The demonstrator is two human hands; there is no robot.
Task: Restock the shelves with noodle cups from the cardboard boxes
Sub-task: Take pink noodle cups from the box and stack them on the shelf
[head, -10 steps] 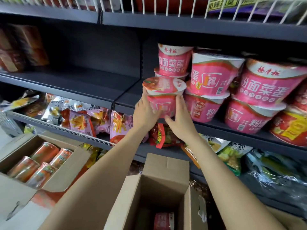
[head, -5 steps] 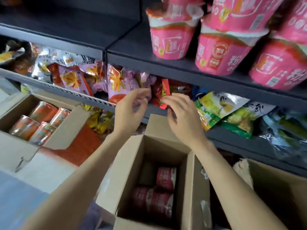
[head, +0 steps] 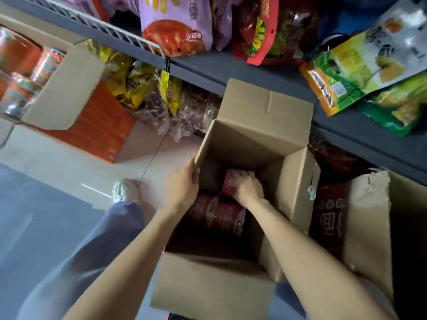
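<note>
Both hands had dropped from the shelf: the left hand [head: 182, 185] gripped the corrugated cardboard box [head: 261, 125] wall, the right hand [head: 248, 189] clutched a glossy round noodle cup [head: 231, 182].

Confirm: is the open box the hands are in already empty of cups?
No. Red noodle cups lie inside the cardboard box, and the right hand grips one.

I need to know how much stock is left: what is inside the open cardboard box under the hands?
Inside the cardboard box lie red noodle cups on their sides; the right hand grips one. The left hand holds the box wall. Arms and shadow hide any more.
</note>
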